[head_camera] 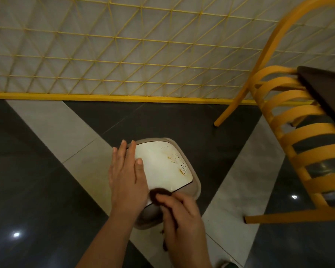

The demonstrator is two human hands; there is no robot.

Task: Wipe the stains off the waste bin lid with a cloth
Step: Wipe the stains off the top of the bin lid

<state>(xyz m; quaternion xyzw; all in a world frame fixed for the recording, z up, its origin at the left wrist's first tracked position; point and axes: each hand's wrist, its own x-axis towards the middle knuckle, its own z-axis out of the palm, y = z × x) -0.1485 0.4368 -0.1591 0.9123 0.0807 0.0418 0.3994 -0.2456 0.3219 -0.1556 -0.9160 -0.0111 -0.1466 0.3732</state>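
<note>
- The dark and pale grey tiled floor [46, 171] is lying under everything, with a yellow wire-grid panel [124, 45] standing along its far edge and a yellow slatted wooden chair [290, 132] sitting to the right, beside the corner of a dark brown table [329, 89].
- The beige square plastic waste bin [196, 188] is standing on the floor near the middle of the view, well apart from the chair; what it is holding inside is hidden.
- The white glossy square waste bin lid [162, 167] is sitting on top of the bin, showing a cluster of brown spots and an orange-brown smear [179, 163] towards its right side, while its left part is looking clean.
- The left hand [126, 175] is resting flat on the lid's left edge, its fingers [131, 151] lying straight and close together, the thumb lying on the white surface.
- The right hand [182, 225] is gripping a small dark brown cloth [159, 194], its fingers curling around it and pressing the bunched end against the lid's near edge, just beside the left hand.
</note>
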